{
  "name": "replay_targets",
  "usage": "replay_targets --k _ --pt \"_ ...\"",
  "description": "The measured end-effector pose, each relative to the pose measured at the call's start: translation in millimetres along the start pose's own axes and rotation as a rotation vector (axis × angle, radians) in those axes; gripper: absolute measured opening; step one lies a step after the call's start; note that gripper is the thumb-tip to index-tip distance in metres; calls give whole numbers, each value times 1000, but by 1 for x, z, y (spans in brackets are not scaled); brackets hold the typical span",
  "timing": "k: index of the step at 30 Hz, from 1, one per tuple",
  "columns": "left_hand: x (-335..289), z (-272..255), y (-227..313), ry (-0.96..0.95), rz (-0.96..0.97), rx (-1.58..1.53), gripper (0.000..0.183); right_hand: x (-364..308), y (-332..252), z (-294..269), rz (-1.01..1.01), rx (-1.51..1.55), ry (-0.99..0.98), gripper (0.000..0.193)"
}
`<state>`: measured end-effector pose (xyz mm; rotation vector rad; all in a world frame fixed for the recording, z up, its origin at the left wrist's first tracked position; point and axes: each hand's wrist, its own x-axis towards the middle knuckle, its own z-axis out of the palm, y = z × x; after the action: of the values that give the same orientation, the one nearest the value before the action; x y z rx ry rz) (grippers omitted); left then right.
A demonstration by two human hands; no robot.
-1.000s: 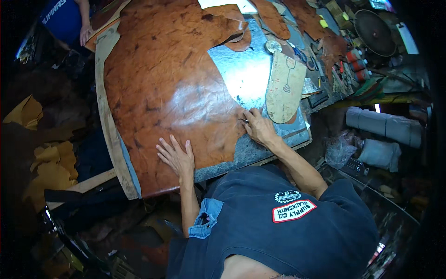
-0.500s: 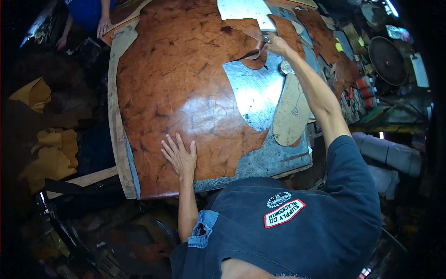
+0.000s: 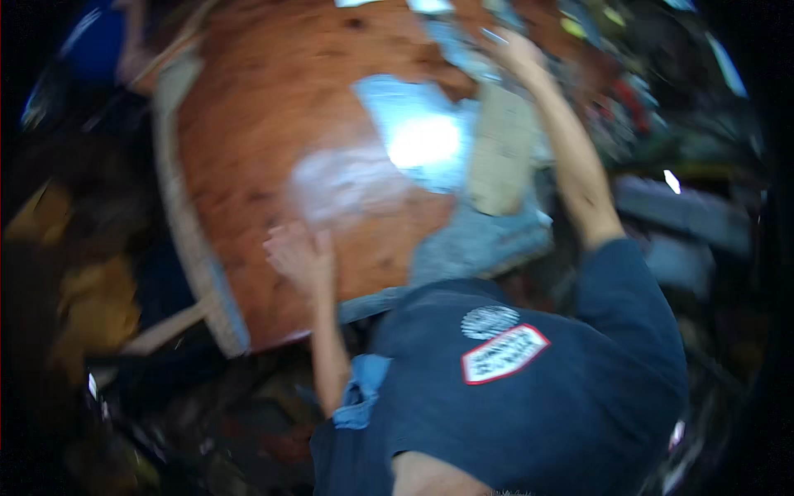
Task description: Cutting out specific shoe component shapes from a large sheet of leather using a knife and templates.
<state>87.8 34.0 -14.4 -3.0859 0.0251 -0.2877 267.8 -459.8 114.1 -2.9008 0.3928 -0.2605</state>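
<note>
A large reddish-brown piece of leather (image 3: 256, 140) is spread over the worktable, blurred by motion. My left hand (image 3: 299, 255) lies flat on its near part, with fingers stretched out and nothing held. At the far right my right hand (image 3: 521, 58) is closed around a small tool with a thin bright end (image 3: 495, 35); smearing hides its kind. Between the hands, a shiny metal sheet (image 3: 376, 95) shows past the leather's irregular edge. A greenish-beige, sole-shaped pattern piece (image 3: 500, 157) lies on the sheet's right side, below my right hand.
A pale wooden edge (image 3: 176, 182) borders the table's left side. Another person's arm (image 3: 135, 50) reaches in at the far left. Yellow leather scraps (image 3: 99, 302) lie low on the left. Wrapped pale bundles (image 3: 682, 215) sit to the right, beyond my forearm.
The whole view has shifted and blurred. My right hand has moved away from the leather's cut edge, toward the far right, still holding the tool. My left hand stays flat on the leather.
</note>
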Motion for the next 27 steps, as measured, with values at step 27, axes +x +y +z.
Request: replay_targets --k 27 --pt "-38 -5 21 -80 158 -443 65 -208 190 56 433 1291 52 21"
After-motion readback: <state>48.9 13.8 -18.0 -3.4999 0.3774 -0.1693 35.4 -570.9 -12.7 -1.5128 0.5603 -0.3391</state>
